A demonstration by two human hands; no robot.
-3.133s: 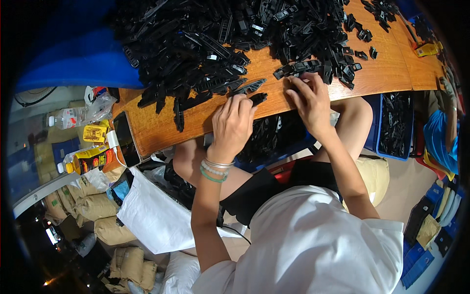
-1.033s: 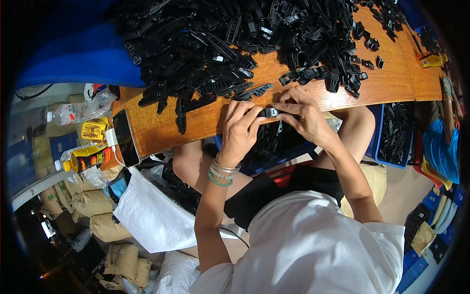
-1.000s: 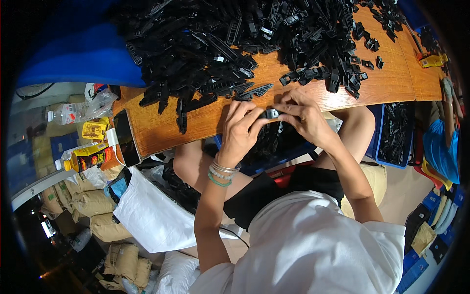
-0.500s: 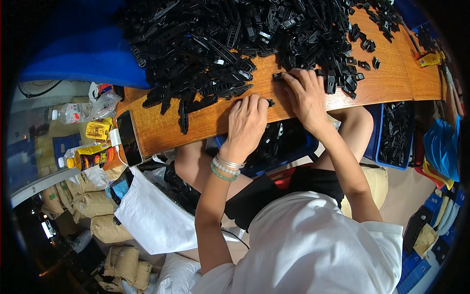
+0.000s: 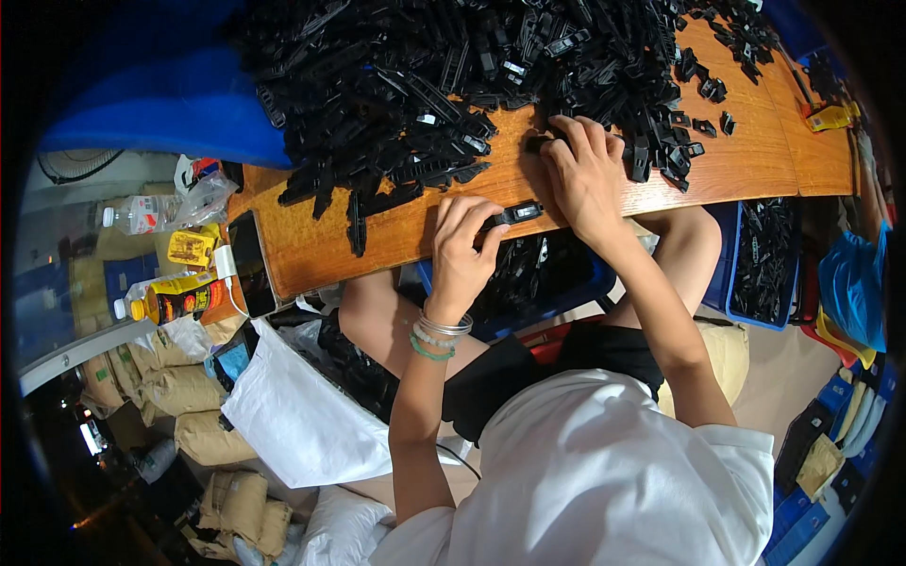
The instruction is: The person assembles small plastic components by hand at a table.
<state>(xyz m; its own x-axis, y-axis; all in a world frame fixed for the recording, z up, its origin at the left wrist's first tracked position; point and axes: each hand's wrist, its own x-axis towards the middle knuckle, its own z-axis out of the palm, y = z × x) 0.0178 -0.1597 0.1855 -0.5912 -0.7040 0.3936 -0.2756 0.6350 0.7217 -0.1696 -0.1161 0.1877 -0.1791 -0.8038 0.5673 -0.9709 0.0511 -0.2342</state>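
Two hands at work: we see the left hand pinching a small black plastic part in its fingers, while the right hand presses spread fingers onto the heap of black parts on the bench.

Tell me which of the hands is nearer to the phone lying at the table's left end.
Left. The left hand holds a small black part at the table edge, right of the phone; the right hand rests farther right, at the black pile.

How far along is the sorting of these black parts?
Done: black parts fill the blue bin under the table edge and another bin at right. In hand: left hand holds one black clip; right hand rests at the heap's edge. Left: the large black pile.
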